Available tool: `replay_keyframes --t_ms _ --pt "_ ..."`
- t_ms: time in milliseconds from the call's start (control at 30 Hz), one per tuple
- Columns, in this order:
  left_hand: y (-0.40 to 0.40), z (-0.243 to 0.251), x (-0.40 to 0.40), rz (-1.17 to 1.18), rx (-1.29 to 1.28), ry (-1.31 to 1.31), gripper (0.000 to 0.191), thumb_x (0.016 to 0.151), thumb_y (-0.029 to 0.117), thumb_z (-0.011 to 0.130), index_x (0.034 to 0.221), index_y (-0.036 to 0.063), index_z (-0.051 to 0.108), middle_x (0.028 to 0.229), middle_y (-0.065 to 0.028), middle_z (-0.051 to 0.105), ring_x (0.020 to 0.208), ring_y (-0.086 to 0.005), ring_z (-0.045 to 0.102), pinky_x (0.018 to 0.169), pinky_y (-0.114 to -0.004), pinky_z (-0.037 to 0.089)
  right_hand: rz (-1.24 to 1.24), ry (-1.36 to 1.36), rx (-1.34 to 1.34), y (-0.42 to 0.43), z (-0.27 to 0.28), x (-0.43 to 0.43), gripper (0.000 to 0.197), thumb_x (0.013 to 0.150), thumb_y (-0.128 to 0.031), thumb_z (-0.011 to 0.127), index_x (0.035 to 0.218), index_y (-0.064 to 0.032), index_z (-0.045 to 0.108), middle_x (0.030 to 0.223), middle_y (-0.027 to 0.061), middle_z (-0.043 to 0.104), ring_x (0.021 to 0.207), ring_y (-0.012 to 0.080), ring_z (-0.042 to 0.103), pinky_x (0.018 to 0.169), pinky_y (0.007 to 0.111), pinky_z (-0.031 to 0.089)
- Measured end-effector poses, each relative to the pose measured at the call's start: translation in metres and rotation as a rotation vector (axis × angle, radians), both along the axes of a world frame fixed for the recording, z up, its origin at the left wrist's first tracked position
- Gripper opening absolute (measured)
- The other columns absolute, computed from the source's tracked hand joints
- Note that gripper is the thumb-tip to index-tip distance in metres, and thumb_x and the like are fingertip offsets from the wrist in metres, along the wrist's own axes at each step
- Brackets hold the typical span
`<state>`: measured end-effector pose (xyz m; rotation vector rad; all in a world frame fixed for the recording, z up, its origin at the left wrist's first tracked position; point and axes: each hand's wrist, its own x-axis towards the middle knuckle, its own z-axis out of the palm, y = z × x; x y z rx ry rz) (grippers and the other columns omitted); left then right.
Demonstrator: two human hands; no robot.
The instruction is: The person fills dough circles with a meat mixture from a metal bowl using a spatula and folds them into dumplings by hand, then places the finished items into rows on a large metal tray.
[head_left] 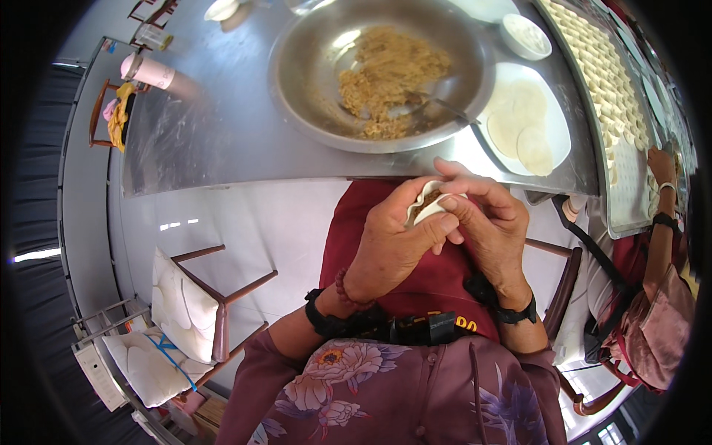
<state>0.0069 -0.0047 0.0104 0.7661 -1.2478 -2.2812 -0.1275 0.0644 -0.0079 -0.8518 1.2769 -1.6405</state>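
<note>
Between both hands I hold a dumpling wrapper [427,210] folded partway around brown filling, its top still parted. My left hand [392,239] cups it from the left, thumb along the lower edge. The thumb and fingers of my right hand [489,217] pinch the right end. Both hands are just off the table edge, over my red apron [356,217]. In front stands a large steel bowl [306,83] of minced filling [389,72], with a metal utensil [445,105] resting in it. Round wrappers [517,122] overlap on a white plate [559,133] to the right.
A small white bowl [525,36] of pale contents sits behind the plate. Rows of dumplings [606,72] fill much of a tray [623,206] at right, where another person's hand [662,167] reaches. A pink bottle [147,71] stands on the steel table [222,122]. A cushioned chair [183,306] is at left.
</note>
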Motion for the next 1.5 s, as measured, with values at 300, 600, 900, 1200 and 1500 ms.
replay_keyframes --t_ms 300,600,900,1200,1500 --pt "0.004 -0.009 0.002 0.173 -0.045 0.179 0.037 0.092 0.001 0.053 0.128 -0.0057 0.046 0.113 -0.0164 0.059 0.079 -0.0123 0.058 0.060 -0.021 0.044 0.037 -0.286 0.177 0.003 0.013 0.001 0.039 0.085 -0.002 0.064 0.121 0.0083 0.053 0.102 0.0145 0.066 0.088 0.0166 0.064 0.081 0.026 0.051" --pt "0.006 -0.015 0.000 0.154 -0.074 0.227 0.045 0.092 0.004 0.055 0.133 -0.0063 0.042 0.108 -0.0116 0.060 0.080 -0.0119 0.058 0.061 -0.021 0.043 0.092 -0.500 0.117 -0.002 0.015 0.001 0.027 0.088 -0.005 0.061 0.112 0.0087 0.060 0.080 0.0133 0.064 0.064 0.0202 0.062 0.062 0.030 0.053" --pt "0.010 -0.009 -0.007 0.167 -0.115 0.191 0.045 0.092 0.003 0.055 0.134 -0.0064 0.041 0.106 -0.0106 0.060 0.080 -0.0116 0.057 0.062 -0.021 0.043 0.004 -0.417 0.009 0.001 0.011 0.001 0.017 0.089 -0.005 0.060 0.101 0.0067 0.063 0.072 0.0114 0.060 0.058 0.0175 0.056 0.054 0.033 0.055" --pt "0.009 -0.011 -0.007 0.149 -0.111 0.183 0.042 0.091 -0.002 0.054 0.132 -0.0013 0.046 0.113 -0.0071 0.056 0.086 -0.0095 0.059 0.065 -0.020 0.046 0.043 -0.518 -0.040 -0.001 0.006 -0.002 0.014 0.086 0.002 0.062 0.100 0.0040 0.061 0.076 0.0094 0.061 0.061 0.0125 0.054 0.054 0.030 0.054" --pt "0.004 -0.008 -0.002 0.027 -0.105 0.099 0.046 0.093 0.006 0.055 0.136 -0.0041 0.040 0.121 -0.0172 0.054 0.081 -0.0153 0.061 0.063 -0.023 0.047 -0.099 -0.284 -0.001 -0.001 0.007 0.000 0.016 0.084 0.004 0.063 0.099 0.0042 0.063 0.112 0.0182 0.061 0.063 0.0106 0.056 0.059 0.024 0.051"
